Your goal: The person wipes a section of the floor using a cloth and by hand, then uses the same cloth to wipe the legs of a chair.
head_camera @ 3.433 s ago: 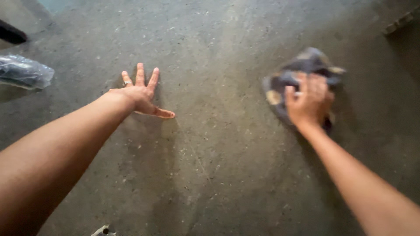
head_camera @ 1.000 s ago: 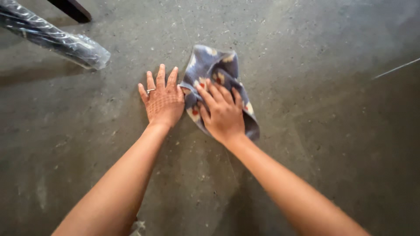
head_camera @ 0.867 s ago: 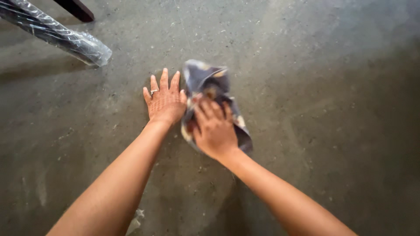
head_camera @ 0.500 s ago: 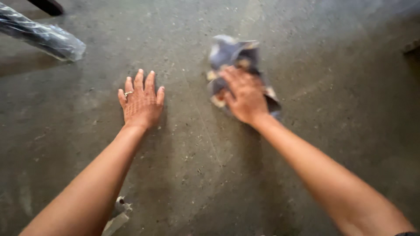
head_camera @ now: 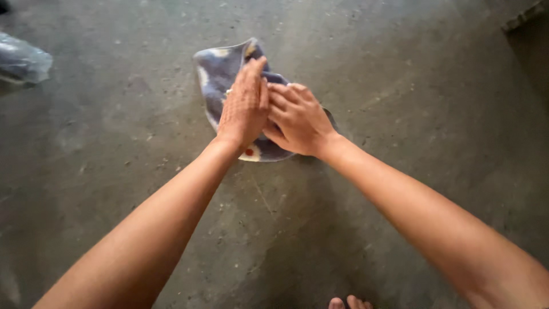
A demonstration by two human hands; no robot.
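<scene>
Item, floor-wiping: our left hand (head_camera: 245, 106), half a second ago flat on bare concrete floor (head_camera: 400, 68), now joins our right hand (head_camera: 296, 119) atop the blue patterned cloth (head_camera: 216, 71), both pressing open-palmed, neither clutching, suggesting two-handed scrubbing

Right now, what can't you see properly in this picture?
Head view:
- Middle of the cloth: covered by the left hand and right hand.
- Palms: face down, so any grip is hidden.
- Plastic-wrapped thing: cut off by the left edge.
- Toes: cut off by the bottom edge.
- Dark shape, top right: cut off by the frame edge, too dim to identify.
</scene>
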